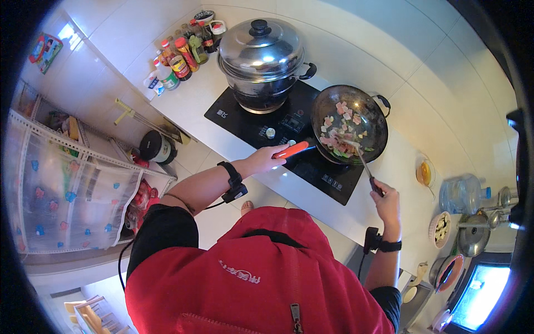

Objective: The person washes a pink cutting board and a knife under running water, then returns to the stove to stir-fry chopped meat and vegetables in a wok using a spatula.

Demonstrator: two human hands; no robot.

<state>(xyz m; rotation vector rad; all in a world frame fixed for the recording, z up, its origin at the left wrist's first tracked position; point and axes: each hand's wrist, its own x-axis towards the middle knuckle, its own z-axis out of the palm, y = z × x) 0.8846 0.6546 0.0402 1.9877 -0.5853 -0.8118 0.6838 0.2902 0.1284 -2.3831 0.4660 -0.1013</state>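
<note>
My left hand (pixel 267 158) is closed around the red handle (pixel 294 149) of a dark wok (pixel 371 121). The wok rests on the right side of a black glass cooktop (pixel 246 129). In it lie pinkish meat pieces (pixel 344 109), pale chunks and green pepper strips (pixel 340 154). My right hand (pixel 387 201) grips the dark handle of a metal spatula (pixel 366 165). The spatula's head reaches down into the food near the wok's front side, partly hidden among the pieces.
A large lidded steel pot (pixel 261 58) stands on the left of the cooktop. Several sauce bottles (pixel 179 62) crowd the counter's back left. At right are a glass dish with yellow contents (pixel 424 173), a blue water jug (pixel 461 194) and a bowl of pale pieces (pixel 440 229).
</note>
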